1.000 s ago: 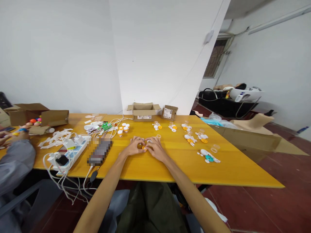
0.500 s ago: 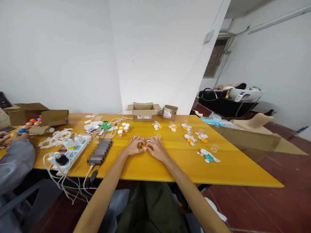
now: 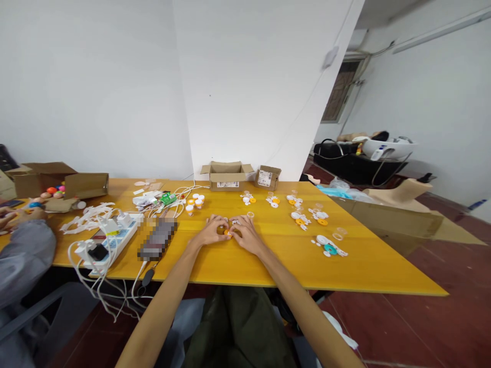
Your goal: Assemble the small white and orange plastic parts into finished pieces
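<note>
Small orange piece, pinched two-handed
Left hand and right hand pinch its opposite sides, probably for steadiness.

Small orange piece, partly hidden

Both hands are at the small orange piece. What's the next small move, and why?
I'd probably ease the right hand slightly aside, leaving the left hand in place: their fingertips crowd around the orange piece, covering part of it, so its state is hard to judge.
</note>
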{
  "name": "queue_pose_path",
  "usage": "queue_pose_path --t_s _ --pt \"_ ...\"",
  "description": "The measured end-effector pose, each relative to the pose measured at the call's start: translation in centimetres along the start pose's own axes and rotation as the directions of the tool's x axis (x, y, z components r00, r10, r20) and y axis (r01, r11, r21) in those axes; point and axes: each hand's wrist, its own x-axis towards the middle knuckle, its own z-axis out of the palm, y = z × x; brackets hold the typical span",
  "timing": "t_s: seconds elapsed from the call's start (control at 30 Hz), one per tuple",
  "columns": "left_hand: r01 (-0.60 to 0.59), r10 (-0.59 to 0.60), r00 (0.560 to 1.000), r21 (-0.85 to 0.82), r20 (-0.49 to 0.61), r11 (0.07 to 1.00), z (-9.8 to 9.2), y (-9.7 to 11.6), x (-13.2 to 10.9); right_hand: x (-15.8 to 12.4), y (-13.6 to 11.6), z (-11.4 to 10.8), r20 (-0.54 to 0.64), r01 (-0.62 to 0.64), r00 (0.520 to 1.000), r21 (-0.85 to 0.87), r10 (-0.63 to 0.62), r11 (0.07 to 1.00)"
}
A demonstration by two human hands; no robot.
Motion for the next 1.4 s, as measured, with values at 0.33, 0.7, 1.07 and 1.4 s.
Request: queue_pose_path --t_s 0.33,0.7,1.07,1.4 --pt "0.004 -0.004 1.000 -0.009 -0.002 1.000 0.11 -0.12 0.02 0.00 0.14 0.15 -0.013 -0.002 1.000 -0.001 0.002 1.000" --pt "-0.003 0.003 1.000 0.008 -0.008 1.000 0.05 0.19 -0.01 0.05 -0.14 -0.11 -0.001 -0.005 1.000 0.001 0.005 1.000" --pt "-0.025 0.025 1.000 0.010 -0.016 1.000 0.31 -0.30 0.01 0.07 0.02 -0.06 0.001 -0.016 1.000 0.028 0.016 0.999" --pt "-0.031 0.031 0.999 0.016 -0.029 0.999 0.37 -0.36 0.07 0.11 -0.36 -0.31 -0.056 -0.022 0.998 0.015 0.023 1.000"
